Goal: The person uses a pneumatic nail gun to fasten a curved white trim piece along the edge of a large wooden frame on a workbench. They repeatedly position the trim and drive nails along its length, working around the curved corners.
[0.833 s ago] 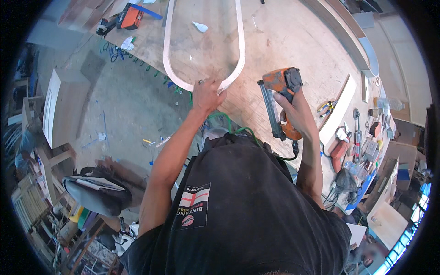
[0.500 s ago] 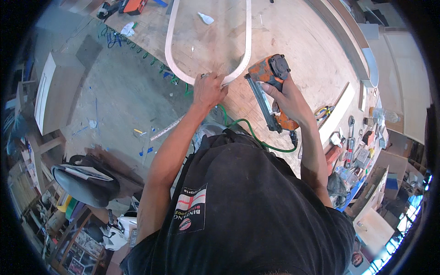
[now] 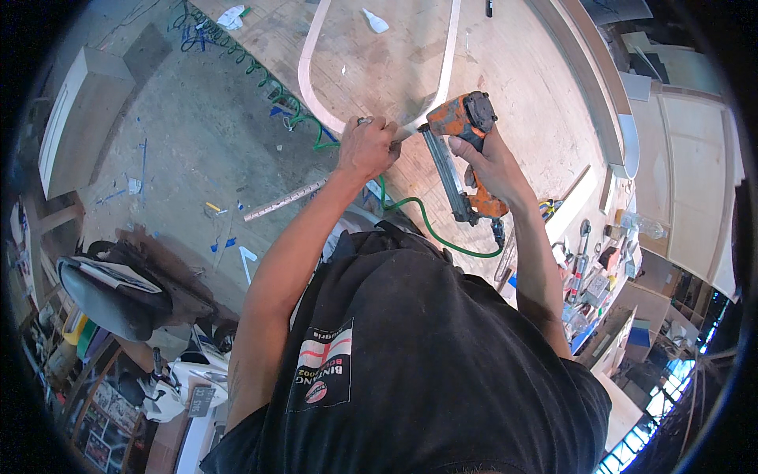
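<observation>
My left hand [image 3: 369, 148] is closed on the near curved end of a pale, rounded wooden frame [image 3: 313, 87], which lies on the wooden worktable [image 3: 521, 87] and runs out past the top of the picture. In my right hand [image 3: 497, 168] is an orange and black nail gun [image 3: 452, 120], gripped by its handle. The gun's nose is close to the frame's curve, just right of my left hand; I cannot tell whether it touches. A green air hose [image 3: 426, 224] hooks onto the bottom of the gun's handle.
A white glue bottle [image 3: 376, 21] lies inside the frame. Hand tools and a clear bottle [image 3: 652, 227] crowd the table's right side, beside a long curved wooden piece [image 3: 598, 71]. Coiled green hose [image 3: 260, 73] hangs along the left edge. A wooden box [image 3: 83, 118] stands on the floor.
The view has shifted and turned slightly. The nail gun's nose and my left hand have come closer together along the frame's curve. Both hands keep their hold.
</observation>
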A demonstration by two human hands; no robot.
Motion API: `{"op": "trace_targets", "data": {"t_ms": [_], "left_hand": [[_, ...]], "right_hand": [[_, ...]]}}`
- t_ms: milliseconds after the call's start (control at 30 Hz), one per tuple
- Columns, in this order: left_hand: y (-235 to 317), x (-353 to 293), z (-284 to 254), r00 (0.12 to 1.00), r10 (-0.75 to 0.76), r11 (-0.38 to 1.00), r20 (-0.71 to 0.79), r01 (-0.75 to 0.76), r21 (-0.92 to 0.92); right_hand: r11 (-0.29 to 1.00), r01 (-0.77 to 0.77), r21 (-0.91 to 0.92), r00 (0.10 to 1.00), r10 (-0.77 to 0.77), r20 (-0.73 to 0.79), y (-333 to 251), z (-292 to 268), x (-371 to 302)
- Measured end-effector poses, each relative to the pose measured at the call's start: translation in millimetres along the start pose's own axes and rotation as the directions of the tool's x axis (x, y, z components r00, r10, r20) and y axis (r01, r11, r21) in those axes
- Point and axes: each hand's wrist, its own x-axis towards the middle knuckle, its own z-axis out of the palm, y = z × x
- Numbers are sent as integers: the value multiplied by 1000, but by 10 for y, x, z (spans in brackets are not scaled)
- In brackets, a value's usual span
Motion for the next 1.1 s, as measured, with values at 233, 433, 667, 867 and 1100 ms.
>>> {"op": "trace_targets", "data": {"t_ms": [233, 433, 667, 867, 1100], "left_hand": [[-14, -3, 14, 1000, 5, 1000, -6, -5, -5], [-10, -11, 0, 1000, 12, 1000, -10, -12, -6], [-24, 3, 19, 1000, 3, 1000, 10, -3, -1], [-29, 15, 26, 1000, 4, 1000, 7, -4, -12], [-21, 31, -10, 999, 11, 999, 30, -10, -34]], "right_hand": [[998, -56, -38, 998, 57, 20, -21, 31, 14], [994, -59, -95, 998, 61, 23, -86, 37, 11], [990, -57, -131, 998, 62, 32, -123, 65, -4], [997, -77, 4, 993, 77, -93, -110, 4, -128], [998, -27, 65, 996, 32, -79, -100, 23, -198]]}}
